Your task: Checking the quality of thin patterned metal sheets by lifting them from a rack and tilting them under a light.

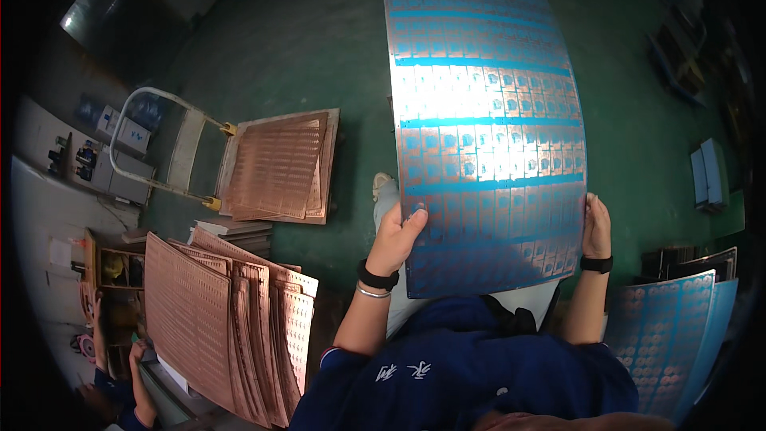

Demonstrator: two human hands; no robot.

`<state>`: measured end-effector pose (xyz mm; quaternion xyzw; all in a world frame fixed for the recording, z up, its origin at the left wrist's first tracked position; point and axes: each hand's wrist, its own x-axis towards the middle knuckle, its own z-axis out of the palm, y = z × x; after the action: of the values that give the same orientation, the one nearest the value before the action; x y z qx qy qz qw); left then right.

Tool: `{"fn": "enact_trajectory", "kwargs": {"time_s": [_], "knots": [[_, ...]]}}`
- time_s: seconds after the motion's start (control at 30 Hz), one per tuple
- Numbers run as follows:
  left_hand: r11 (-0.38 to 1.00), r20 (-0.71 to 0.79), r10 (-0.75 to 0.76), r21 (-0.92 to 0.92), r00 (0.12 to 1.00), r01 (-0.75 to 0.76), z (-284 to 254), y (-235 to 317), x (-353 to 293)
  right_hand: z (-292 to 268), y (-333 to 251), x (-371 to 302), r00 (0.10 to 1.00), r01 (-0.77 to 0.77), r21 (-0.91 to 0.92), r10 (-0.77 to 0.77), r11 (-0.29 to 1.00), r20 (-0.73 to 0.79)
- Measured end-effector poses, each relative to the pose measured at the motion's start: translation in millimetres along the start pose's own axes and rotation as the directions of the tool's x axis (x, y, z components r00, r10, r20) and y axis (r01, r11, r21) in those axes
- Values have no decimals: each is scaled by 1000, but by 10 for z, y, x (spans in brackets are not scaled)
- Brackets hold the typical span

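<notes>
A large copper circuit board panel, printed with blue rows and small square patterns, is held up in front of me, and light glares across its upper half. My left hand grips its left edge near the bottom, thumb on the face and the other fingers behind. On the right edge, my right hand holds it with the fingers along the side, partly hidden by the panel. Black bands circle both wrists. To my right stand blue panels with round copper patterns, leaning together.
At my left leans a stack of bare copper panels. Beyond it, a flat trolley carries more copper panels. Another person's arms show at the lower left, beside shelves. Green floor stretches ahead.
</notes>
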<state>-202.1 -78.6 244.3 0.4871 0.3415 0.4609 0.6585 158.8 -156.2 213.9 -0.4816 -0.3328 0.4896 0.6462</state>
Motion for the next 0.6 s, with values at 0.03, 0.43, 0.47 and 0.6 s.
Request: {"fn": "enact_trajectory", "kwargs": {"time_s": [0.03,0.43,0.47,0.6], "knots": [[998,27,-51,27,998,50,-56,-49,-7,17,-42,58,1000,26,15,-26,1000,17],[885,16,16,-465,1000,-6,-49,40,47,179,-110,286,994,113,369,-107,923,-35],[800,-34,-3,-600,999,-18,-53,31,19,217,-92,289,987,153,392,-124,907,-100],[590,81,159,-807,984,-28,-78,-345,-33,812,-216,224,984,163,525,-98,836,-149]]}}
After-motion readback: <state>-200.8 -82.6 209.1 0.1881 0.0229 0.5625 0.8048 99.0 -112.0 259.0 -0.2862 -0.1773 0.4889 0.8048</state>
